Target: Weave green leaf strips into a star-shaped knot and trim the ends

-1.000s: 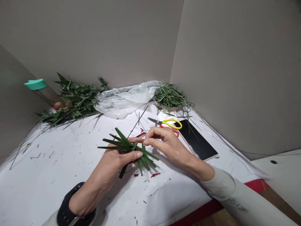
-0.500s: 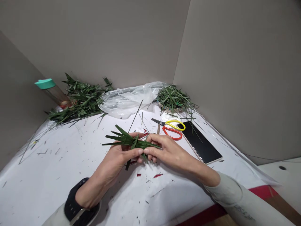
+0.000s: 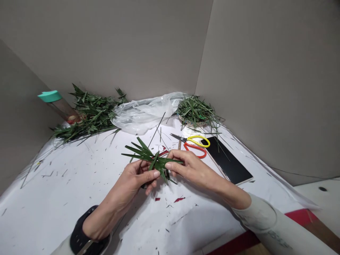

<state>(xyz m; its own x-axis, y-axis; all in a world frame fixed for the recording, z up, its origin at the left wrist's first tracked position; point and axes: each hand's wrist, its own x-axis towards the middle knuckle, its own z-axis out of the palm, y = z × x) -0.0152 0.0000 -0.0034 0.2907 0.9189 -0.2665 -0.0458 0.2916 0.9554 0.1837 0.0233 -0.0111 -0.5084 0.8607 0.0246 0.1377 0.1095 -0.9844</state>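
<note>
A piece made of green leaf strips [image 3: 143,152] is held over the white-covered table, its long tips fanned to the upper left. My left hand [image 3: 142,177] pinches it from below left, thumb on the near side. At its right side, my right hand [image 3: 183,164] grips the strips between thumb and fingers. Shorter strip ends hang down between the two hands. The fingertips behind the leaves are partly hidden. Scissors [image 3: 183,139] with one yellow and one red handle lie open just beyond my right hand.
A black-screened phone [image 3: 228,159] lies right of the scissors. Farther back are a heap of cut strips [image 3: 196,109], a clear plastic bag [image 3: 146,111], leafy stems [image 3: 92,113] and a bottle with a teal lid [image 3: 50,96]. Scraps dot the white table cover [image 3: 79,166].
The leaf piece has shifted slightly right and turned, its fan pointing more upward. My thumbs have moved apart, and more strip ends show below between my hands.
</note>
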